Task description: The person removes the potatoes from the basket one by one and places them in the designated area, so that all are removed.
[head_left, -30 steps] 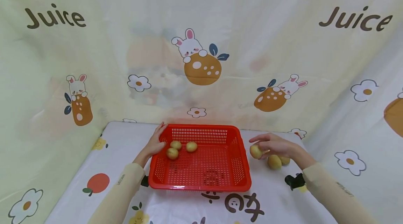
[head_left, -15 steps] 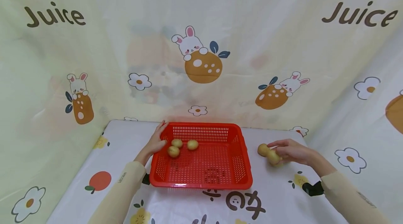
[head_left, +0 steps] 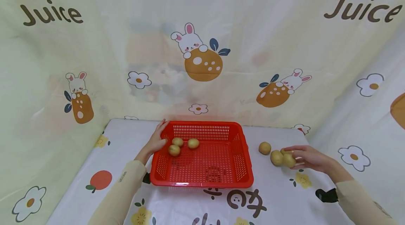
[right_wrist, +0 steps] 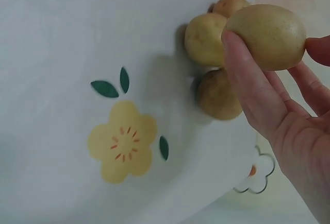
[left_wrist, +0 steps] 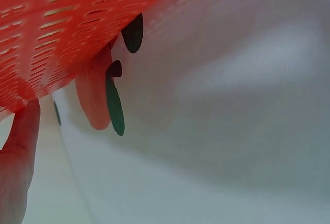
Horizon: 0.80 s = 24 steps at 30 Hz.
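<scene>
My right hand (head_left: 311, 158) pinches a potato (right_wrist: 268, 36) between thumb and fingertips, on the right side of the table. Close by lie other potatoes: one (head_left: 276, 158) just left of the held one, another (head_left: 264, 148) farther left, and a third (right_wrist: 220, 94) partly hidden behind my fingers in the head view. At the left side of the red plastic basket (head_left: 202, 184), my left hand (head_left: 155, 141) rests on the rim, fingers stretched toward the back corner. Inside the basket, three potatoes (head_left: 193, 143) sit toward the back left.
A white printed cloth (head_left: 126, 147) covers the table. Hanging printed sheets (head_left: 240, 77) enclose it at the back and sides. A dark strap piece (head_left: 327, 195) shows by my right wrist. The basket stands mid-table, between my two arms.
My right hand has left one potato on the table right of the basket, moved further right, and now holds another potato. My left hand and the basket stay in place.
</scene>
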Tool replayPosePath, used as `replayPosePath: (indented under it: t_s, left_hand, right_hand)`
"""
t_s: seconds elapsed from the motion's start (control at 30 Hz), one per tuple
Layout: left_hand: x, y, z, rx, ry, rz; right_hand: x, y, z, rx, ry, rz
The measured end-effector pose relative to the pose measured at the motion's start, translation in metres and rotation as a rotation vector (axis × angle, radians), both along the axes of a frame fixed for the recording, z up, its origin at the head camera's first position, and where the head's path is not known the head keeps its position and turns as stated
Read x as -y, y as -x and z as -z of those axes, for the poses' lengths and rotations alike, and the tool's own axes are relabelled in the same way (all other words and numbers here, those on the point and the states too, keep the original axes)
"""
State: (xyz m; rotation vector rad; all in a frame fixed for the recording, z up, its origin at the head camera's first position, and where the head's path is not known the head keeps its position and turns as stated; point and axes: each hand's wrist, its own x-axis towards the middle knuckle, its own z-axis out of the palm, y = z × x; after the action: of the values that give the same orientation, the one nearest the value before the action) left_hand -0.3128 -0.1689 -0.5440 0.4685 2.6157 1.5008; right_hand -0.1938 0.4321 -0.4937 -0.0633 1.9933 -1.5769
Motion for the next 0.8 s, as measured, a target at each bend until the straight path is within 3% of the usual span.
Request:
replayPosePath:
  t_s: [0.17,0.63,0.8]
  left_hand:
    - [0.000,0.001,0.000,-0.019,-0.008,0.010]
    - [0.000,-0.001,-0.003,0.020,-0.012,0.000]
    - [-0.001,-0.001,-0.002,0.022,-0.021,0.008]
  right_hand:
    - [-0.011,-0.004,0.007,0.032,-0.025,0.092]
    - [-0.033,-0.015,0.030,0.089,-0.057,0.249]
    - [-0.034,-0.018,0.037,0.106,-0.059,0.265]
